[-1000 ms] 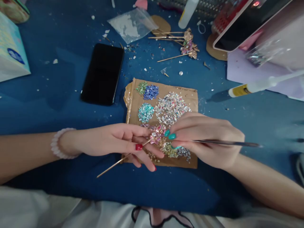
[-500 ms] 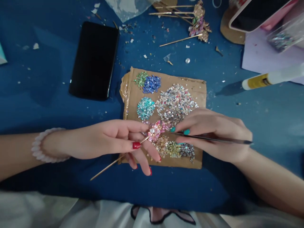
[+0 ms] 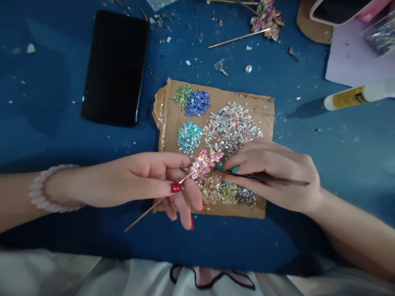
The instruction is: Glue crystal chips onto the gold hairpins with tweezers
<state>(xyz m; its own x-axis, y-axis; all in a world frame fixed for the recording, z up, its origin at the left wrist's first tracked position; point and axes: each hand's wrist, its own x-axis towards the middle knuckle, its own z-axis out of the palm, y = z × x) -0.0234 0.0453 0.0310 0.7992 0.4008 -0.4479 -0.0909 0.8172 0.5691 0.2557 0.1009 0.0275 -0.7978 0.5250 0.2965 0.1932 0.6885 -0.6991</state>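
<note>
Pink-flowered pin (image 3: 202, 164) lay slantwise in the left hand (image 3: 148, 179), its gold stem pinched under the red-nailed thumb with the other fingers spread out, and its blossom was over the cardboard (image 3: 171, 123), below the turquoise chips (image 3: 189, 137) in the view. Closed around a slim dark tool (image 3: 299, 182), the right hand (image 3: 274, 176) was just beside the blossom, though whether the tip touched it could not be told. Beyond the cardboard lay a pearl bead (image 3: 248, 69), with a black phone (image 3: 114, 68) off to the left.
</note>
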